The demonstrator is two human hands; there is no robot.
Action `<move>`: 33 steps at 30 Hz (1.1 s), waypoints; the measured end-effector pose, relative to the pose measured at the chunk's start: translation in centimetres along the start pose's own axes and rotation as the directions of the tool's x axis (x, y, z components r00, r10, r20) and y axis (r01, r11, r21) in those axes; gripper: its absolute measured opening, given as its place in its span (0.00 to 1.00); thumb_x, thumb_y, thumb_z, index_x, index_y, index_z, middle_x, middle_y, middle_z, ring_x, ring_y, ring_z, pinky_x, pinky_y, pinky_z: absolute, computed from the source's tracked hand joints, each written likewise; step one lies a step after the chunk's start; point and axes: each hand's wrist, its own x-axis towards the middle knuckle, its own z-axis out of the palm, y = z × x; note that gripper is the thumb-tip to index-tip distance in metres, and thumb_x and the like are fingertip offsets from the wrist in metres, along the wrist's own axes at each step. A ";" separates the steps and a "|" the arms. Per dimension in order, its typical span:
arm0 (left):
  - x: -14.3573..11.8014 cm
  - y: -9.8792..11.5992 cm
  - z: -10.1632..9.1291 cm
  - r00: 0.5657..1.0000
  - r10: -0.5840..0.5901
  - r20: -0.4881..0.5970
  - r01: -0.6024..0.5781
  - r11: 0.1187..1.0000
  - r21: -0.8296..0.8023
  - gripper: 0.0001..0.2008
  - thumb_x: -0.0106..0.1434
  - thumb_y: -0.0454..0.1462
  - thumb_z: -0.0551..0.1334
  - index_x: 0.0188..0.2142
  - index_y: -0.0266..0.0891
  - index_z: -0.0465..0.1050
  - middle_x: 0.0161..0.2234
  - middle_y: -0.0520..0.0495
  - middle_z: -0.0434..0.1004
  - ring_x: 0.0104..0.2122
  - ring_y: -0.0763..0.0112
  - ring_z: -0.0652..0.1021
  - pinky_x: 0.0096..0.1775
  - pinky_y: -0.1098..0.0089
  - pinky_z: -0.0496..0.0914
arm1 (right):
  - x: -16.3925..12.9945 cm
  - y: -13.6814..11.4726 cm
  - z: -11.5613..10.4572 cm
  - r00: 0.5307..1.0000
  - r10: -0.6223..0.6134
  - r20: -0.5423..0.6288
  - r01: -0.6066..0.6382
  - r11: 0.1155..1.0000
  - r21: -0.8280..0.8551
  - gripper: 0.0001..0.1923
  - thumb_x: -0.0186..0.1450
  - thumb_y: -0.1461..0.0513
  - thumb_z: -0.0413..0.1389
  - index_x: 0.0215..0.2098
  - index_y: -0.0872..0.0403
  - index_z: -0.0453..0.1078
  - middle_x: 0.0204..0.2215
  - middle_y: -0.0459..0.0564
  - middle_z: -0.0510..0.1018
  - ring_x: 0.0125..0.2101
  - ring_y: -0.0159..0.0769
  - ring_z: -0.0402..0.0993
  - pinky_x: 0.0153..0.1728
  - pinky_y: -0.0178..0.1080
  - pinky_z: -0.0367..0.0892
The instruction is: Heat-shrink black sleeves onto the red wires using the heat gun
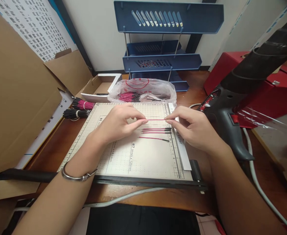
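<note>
The left hand (117, 122) and the right hand (191, 125) hold one red wire (155, 119) stretched between them, each pinching an end between thumb and forefinger. The fingers (141, 121) of the left hand are closed on the wire's left end, and those of the right hand are closed on its right end, just beside the metal rule (181, 143) along the cutter's edge. The wire's long axis runs straight left to right, roughly level, held just above the gridded board of the paper cutter (124, 156); whether it touches the board cannot be told. Both hands are equally near, since each has an end.

Toward the person from the held wire, three more red wires with black tips (157, 131) lie flat on the board, parallel to it, their black ends pointing toward the rule. They sit between the two hands, slightly nearer the right one.

Beyond the board, a clear plastic bag (143, 89) holds more such wires, and two tied bundles (81, 108), one red and one black, lie at the board's far left corner on the bench (197, 98). A black hot-air tool (227, 111) rests just right of the right hand, and a blue tray rack (161, 49) stands at the back
</note>
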 end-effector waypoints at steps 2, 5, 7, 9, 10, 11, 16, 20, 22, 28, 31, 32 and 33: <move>0.0 0.0 0.1 1.000 0.018 -0.016 -0.017 1.000 0.002 0.07 0.67 0.35 0.66 0.33 0.39 0.81 0.30 0.49 0.83 0.31 0.68 0.77 0.37 0.67 0.69 | 0.0 -0.1 0.0 1.000 -0.001 -0.013 0.001 1.000 -0.005 0.04 0.68 0.63 0.58 0.37 0.53 0.76 0.31 0.47 0.78 0.28 0.29 0.68 0.29 0.35 0.59; 0.0 0.0 0.1 1.000 0.021 -0.009 -0.021 1.000 0.001 0.06 0.67 0.35 0.66 0.33 0.39 0.80 0.30 0.49 0.83 0.32 0.68 0.77 0.38 0.66 0.69 | -0.1 -0.2 0.0 1.000 0.002 -0.018 -0.002 1.000 -0.021 0.04 0.68 0.63 0.59 0.37 0.53 0.77 0.31 0.47 0.78 0.27 0.28 0.67 0.28 0.35 0.59; 0.1 0.0 0.1 1.000 0.017 -0.012 -0.017 1.000 0.003 0.05 0.67 0.34 0.65 0.33 0.39 0.80 0.31 0.49 0.83 0.32 0.68 0.77 0.38 0.66 0.69 | -0.1 -0.1 0.0 1.000 -0.016 -0.021 0.015 1.000 -0.027 0.05 0.69 0.63 0.59 0.40 0.53 0.78 0.33 0.47 0.79 0.28 0.29 0.69 0.29 0.35 0.60; 0.1 0.2 0.1 1.000 0.005 -0.015 -0.005 1.000 0.011 0.05 0.67 0.35 0.65 0.34 0.38 0.80 0.31 0.48 0.83 0.33 0.68 0.77 0.39 0.66 0.69 | -0.1 0.0 0.1 0.999 -0.046 -0.020 0.045 0.999 -0.023 0.07 0.69 0.63 0.58 0.41 0.52 0.79 0.34 0.48 0.80 0.31 0.29 0.71 0.31 0.35 0.62; 0.1 0.3 0.2 1.000 0.000 -0.015 0.000 1.000 0.014 0.05 0.67 0.35 0.65 0.34 0.38 0.80 0.31 0.48 0.83 0.33 0.67 0.77 0.40 0.65 0.69 | -0.1 0.1 0.2 0.998 -0.058 -0.020 0.058 0.998 -0.020 0.07 0.69 0.63 0.58 0.41 0.52 0.79 0.34 0.48 0.80 0.32 0.30 0.72 0.32 0.35 0.63; 0.1 0.4 0.3 1.000 0.000 -0.013 0.001 1.000 0.016 0.05 0.67 0.35 0.66 0.35 0.38 0.80 0.32 0.48 0.83 0.33 0.67 0.77 0.40 0.65 0.69 | -0.1 0.1 0.3 0.998 -0.067 -0.020 0.066 0.998 -0.017 0.07 0.70 0.63 0.57 0.41 0.52 0.79 0.34 0.48 0.80 0.32 0.30 0.72 0.32 0.35 0.63; 0.1 0.7 1.3 0.998 0.054 0.013 -0.054 0.998 0.010 0.07 0.69 0.35 0.64 0.40 0.37 0.83 0.29 0.47 0.81 0.30 0.69 0.76 0.33 0.69 0.68 | -0.1 -0.3 0.9 0.996 -0.084 0.007 0.084 0.996 -0.023 0.08 0.70 0.63 0.57 0.40 0.52 0.80 0.34 0.46 0.81 0.30 0.29 0.72 0.32 0.34 0.63; 0.0 0.6 1.7 0.998 0.065 -0.016 -0.065 0.998 0.014 0.08 0.69 0.35 0.64 0.41 0.37 0.84 0.27 0.46 0.80 0.27 0.70 0.76 0.31 0.70 0.69 | -0.1 -0.7 1.2 0.998 -0.057 0.030 0.058 0.998 -0.028 0.09 0.71 0.62 0.56 0.42 0.52 0.80 0.36 0.47 0.83 0.31 0.29 0.74 0.32 0.34 0.63; -0.1 0.5 1.7 0.998 0.061 -0.025 -0.060 0.998 0.021 0.08 0.69 0.35 0.64 0.40 0.37 0.84 0.27 0.46 0.80 0.27 0.70 0.77 0.31 0.70 0.69 | -0.2 -0.8 1.3 0.998 -0.049 0.032 0.050 0.998 -0.037 0.11 0.71 0.61 0.55 0.44 0.53 0.80 0.38 0.47 0.83 0.32 0.30 0.75 0.32 0.34 0.64; -0.1 0.9 1.6 0.999 0.053 0.001 -0.053 0.997 0.060 0.08 0.69 0.35 0.62 0.41 0.38 0.81 0.31 0.46 0.83 0.30 0.68 0.79 0.34 0.69 0.70 | -0.2 -1.1 1.5 0.997 -0.032 0.067 0.036 0.998 -0.060 0.10 0.71 0.61 0.54 0.42 0.53 0.79 0.37 0.46 0.84 0.31 0.30 0.76 0.34 0.35 0.64; 0.0 1.0 1.7 0.996 0.086 0.037 -0.090 0.990 0.107 0.09 0.70 0.34 0.60 0.42 0.38 0.80 0.32 0.45 0.82 0.31 0.67 0.79 0.34 0.68 0.70 | -0.2 -0.9 1.5 0.995 -0.009 0.099 0.015 0.998 -0.064 0.11 0.72 0.60 0.53 0.42 0.53 0.78 0.38 0.46 0.83 0.34 0.31 0.77 0.37 0.35 0.64; 0.0 1.0 1.7 0.994 0.097 0.051 -0.103 0.986 0.132 0.09 0.71 0.34 0.59 0.42 0.38 0.80 0.31 0.45 0.82 0.30 0.67 0.79 0.34 0.68 0.69 | -0.3 -0.8 1.5 0.994 0.000 0.110 0.008 0.998 -0.069 0.11 0.73 0.60 0.52 0.43 0.53 0.77 0.38 0.46 0.83 0.36 0.32 0.77 0.38 0.35 0.64; 0.1 1.1 1.8 0.992 0.107 0.064 -0.116 0.980 0.160 0.09 0.71 0.34 0.58 0.42 0.38 0.79 0.31 0.45 0.81 0.30 0.66 0.78 0.34 0.68 0.69 | -0.3 -0.7 1.5 0.993 0.008 0.118 0.001 0.997 -0.076 0.12 0.73 0.59 0.51 0.43 0.53 0.77 0.39 0.46 0.83 0.37 0.32 0.77 0.38 0.36 0.64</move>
